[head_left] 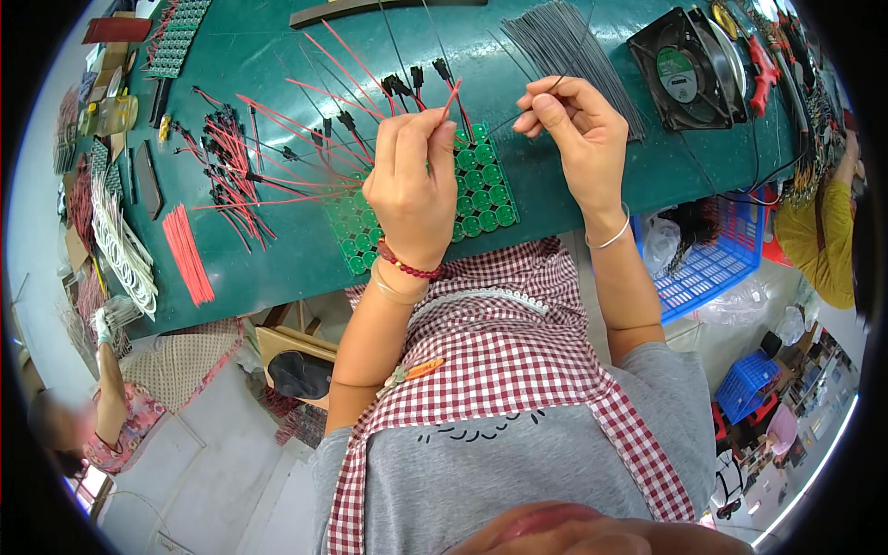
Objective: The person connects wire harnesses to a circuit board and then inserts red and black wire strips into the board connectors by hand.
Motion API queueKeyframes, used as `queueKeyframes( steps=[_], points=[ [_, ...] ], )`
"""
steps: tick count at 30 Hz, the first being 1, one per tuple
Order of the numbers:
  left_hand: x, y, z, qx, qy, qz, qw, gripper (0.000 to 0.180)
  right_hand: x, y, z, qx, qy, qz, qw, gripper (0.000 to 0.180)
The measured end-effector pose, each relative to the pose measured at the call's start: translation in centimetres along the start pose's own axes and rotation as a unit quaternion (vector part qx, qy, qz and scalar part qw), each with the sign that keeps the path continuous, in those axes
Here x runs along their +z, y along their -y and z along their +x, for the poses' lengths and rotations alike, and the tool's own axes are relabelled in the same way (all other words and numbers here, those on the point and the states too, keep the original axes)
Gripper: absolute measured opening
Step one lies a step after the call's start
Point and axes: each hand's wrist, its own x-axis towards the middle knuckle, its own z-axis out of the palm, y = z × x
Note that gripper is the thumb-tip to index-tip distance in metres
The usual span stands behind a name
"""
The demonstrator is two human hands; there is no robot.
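Observation:
My left hand (414,180) is closed in a pinch over a panel of small round green circuit boards (490,194). A red wire (453,96) sticks up from its fingertips. To its right, my right hand (581,129) pinches a thin dark wire (558,83) between thumb and forefinger. Red and dark wires fan out from the far side of the panel, some with black connectors (400,85). My left hand hides part of the panel and the wires' lower ends.
A bundle of grey wires (569,55) lies beyond my right hand, beside a black fan (689,69). At left lie red-black connector leads (227,157), cut red wires (188,254) and white cable coils (120,231). A blue crate (694,268) stands below the table's right edge.

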Motion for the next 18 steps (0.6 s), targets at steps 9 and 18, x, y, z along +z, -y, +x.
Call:
queueKeyframes(
  steps=[9, 18],
  points=[
    [-0.03, -0.3, 0.09, -0.03, 0.029, -0.02, 0.999, 0.01, 0.06, 0.03, -0.06, -0.003, -0.002, -0.006, 1.0, 0.015],
    [-0.59, -0.4, 0.23, -0.082, 0.052, -0.021, 0.995, 0.016, 0.19, 0.1, 0.08, -0.012, 0.002, -0.006, 1.0, 0.013]
  ],
)
